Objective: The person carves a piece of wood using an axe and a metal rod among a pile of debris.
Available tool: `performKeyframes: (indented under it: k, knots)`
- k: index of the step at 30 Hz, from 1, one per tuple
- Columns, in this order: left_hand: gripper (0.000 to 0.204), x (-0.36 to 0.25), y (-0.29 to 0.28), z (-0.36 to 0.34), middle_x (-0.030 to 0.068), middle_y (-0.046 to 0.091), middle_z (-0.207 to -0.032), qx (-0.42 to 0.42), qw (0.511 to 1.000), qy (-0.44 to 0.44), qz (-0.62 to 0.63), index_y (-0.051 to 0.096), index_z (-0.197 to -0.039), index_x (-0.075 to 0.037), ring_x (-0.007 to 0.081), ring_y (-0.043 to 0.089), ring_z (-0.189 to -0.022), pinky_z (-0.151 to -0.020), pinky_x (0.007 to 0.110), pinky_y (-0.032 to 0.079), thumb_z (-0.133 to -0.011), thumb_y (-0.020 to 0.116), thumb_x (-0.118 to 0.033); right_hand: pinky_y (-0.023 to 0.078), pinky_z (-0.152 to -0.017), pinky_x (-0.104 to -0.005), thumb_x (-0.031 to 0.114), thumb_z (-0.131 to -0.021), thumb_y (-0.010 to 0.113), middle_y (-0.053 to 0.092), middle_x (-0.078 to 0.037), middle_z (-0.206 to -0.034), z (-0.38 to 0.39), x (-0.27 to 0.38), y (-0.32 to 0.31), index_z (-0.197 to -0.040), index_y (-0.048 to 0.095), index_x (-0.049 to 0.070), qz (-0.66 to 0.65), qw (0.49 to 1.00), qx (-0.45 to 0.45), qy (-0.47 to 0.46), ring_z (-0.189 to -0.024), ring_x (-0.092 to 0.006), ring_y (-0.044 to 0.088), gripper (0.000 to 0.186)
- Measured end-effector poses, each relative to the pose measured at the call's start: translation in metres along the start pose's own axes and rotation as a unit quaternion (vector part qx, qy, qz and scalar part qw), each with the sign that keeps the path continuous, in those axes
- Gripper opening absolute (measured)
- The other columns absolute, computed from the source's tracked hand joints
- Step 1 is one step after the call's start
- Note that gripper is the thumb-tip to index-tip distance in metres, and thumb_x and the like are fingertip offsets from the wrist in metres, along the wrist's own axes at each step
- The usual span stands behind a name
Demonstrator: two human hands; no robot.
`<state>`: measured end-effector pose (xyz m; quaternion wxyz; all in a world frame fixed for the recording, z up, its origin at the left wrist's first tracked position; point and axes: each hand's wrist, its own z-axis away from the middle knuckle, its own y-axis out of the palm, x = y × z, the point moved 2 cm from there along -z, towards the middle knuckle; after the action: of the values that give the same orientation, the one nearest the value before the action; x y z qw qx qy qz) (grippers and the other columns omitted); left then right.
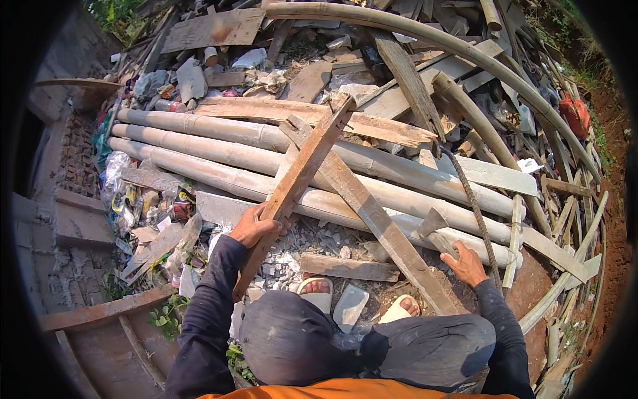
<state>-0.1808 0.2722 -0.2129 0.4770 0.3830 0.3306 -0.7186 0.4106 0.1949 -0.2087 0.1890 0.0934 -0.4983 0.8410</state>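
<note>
Fingers [260,223] around wooden batten [299,176]

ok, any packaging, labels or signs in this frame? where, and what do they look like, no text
Crumpled snack wrappers: left of the left hand, multicoloured foil and clear plastic.
Drink can: upper left beside the poles, small cylinder, red and silver.
Red plastic container: far right edge, boxy, orange-red.
No signs or screens.

Left hand [252,227] clenched and raised, right hand [465,264] lowered, fingers curled
</note>
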Motion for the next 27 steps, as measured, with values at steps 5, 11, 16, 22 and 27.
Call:
performKeyframes:
  k: [5, 11, 16, 22, 27]
  knots:
    - [0.069, -0.052, 0.023, -0.006, 0.0262, 0.076, -0.105, 0.081, 0.980, 0.015, 0.181, 0.058, -0.137, 0.003, 0.0354, 0.080, -0.091, -0.085, 0.046, 0.067, -0.087, 0.073, -0.042, 0.051, -0.075, -0.0561, 0.060, -0.099, 0.070, 0.070, -0.031, -0.081, 0.016, -0.045, 0.031, -0.104, 0.070, 0.001, -0.067, 0.996, -0.058, 0.015, -0.083, -0.0508, 0.071, 0.059]
    - [0.080, -0.083, 0.050, -0.026, 0.0277, 0.076, -0.105, 0.083, 0.957, 0.052, 0.271, 0.061, -0.136, 0.005, 0.0367, 0.079, -0.091, -0.086, 0.047, 0.066, -0.097, 0.057, -0.064, 0.047, -0.068, -0.0564, 0.059, -0.102, 0.066, 0.064, -0.028, -0.073, 0.015, -0.080, 0.056, -0.089, 0.066, 0.000, -0.007, 0.993, -0.118, -0.028, -0.075, -0.0526, 0.065, 0.061]
    - [0.078, -0.118, 0.057, -0.038, 0.0270, 0.073, -0.116, 0.095, 0.945, 0.095, 0.300, 0.056, -0.146, 0.003, 0.0364, 0.076, -0.100, -0.095, 0.049, 0.063, -0.104, 0.048, -0.063, 0.051, -0.087, -0.0523, 0.042, -0.099, 0.075, 0.070, -0.020, -0.111, 0.014, -0.106, 0.047, -0.109, 0.070, 0.004, 0.008, 0.955, -0.297, -0.027, -0.106, -0.0440, 0.066, 0.040]
    - [0.067, -0.136, 0.064, -0.042, 0.0233, 0.067, -0.137, 0.041, 0.931, 0.173, 0.320, 0.049, -0.151, 0.003, 0.0348, 0.068, -0.127, -0.106, 0.054, 0.057, -0.108, 0.057, -0.047, 0.048, -0.099, -0.0529, 0.033, -0.096, 0.080, 0.063, -0.015, -0.130, 0.005, -0.161, 0.026, -0.135, 0.058, 0.009, 0.083, 0.925, -0.366, 0.061, -0.119, -0.0414, 0.058, 0.051]
    - [0.075, -0.134, 0.059, -0.040, 0.0240, 0.062, -0.146, -0.008, 0.938, 0.205, 0.280, 0.044, -0.156, 0.003, 0.0365, 0.062, -0.136, -0.117, 0.057, 0.049, -0.105, 0.063, -0.047, 0.047, -0.094, -0.0578, 0.037, -0.103, 0.072, 0.065, -0.021, -0.123, -0.021, -0.203, 0.010, -0.124, 0.057, 0.004, 0.049, 0.959, -0.268, 0.083, -0.113, -0.0464, 0.062, 0.042]
